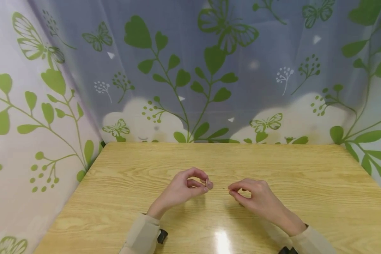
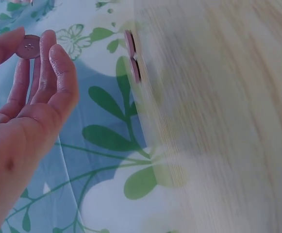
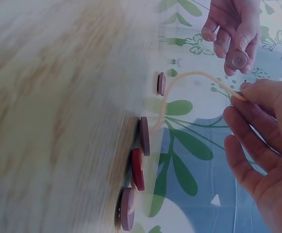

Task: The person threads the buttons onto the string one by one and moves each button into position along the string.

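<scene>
My left hand (image 1: 181,187) pinches a brownish-pink button (image 2: 29,47) between thumb and fingertips, above the table. The button's small holes show in the left wrist view. Facing it from the right, my right hand (image 1: 257,195) pinches a thin pale-orange cord (image 3: 194,73) near its end, where a short dark tip (image 1: 223,188) sticks out toward the button. The cord bends in an arc from these fingers down to a row of buttons on the table. In that row are a dark red button (image 3: 138,169) and a brownish one (image 3: 127,209).
The light wood-grain table (image 1: 146,158) spreads under both hands. Two more brownish buttons (image 2: 135,69) lie near each other on it in the left wrist view. Behind the table hangs a blue and white curtain (image 1: 177,70) with green leaves and butterflies.
</scene>
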`<action>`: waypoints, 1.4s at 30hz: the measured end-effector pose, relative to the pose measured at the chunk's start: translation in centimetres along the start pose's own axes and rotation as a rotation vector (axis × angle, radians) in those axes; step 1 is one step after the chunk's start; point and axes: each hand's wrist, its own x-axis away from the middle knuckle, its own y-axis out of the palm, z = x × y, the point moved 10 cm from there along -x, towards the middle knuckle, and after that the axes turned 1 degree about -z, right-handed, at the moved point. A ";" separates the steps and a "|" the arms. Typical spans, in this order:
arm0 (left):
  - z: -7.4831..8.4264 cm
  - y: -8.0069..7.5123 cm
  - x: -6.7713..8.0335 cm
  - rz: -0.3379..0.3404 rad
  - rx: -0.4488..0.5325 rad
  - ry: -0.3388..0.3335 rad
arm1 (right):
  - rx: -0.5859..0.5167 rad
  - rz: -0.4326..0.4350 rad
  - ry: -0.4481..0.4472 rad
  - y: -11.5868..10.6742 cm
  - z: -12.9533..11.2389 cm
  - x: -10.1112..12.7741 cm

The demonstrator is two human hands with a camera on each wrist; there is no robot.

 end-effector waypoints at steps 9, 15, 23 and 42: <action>0.2 0.7 0.0 -0.025 0.045 0.000 | -0.014 0.011 -0.022 -0.2 -0.5 -0.4; 0.2 1.2 0.1 -0.024 0.053 -0.003 | -0.022 0.021 -0.025 -0.2 -0.6 -0.5; 0.7 1.7 0.2 -0.033 0.021 0.007 | -0.031 0.035 -0.035 -0.2 -0.9 -0.5; 0.7 3.2 0.2 -0.068 0.075 0.001 | -0.060 0.048 -0.085 -0.3 -1.8 -0.6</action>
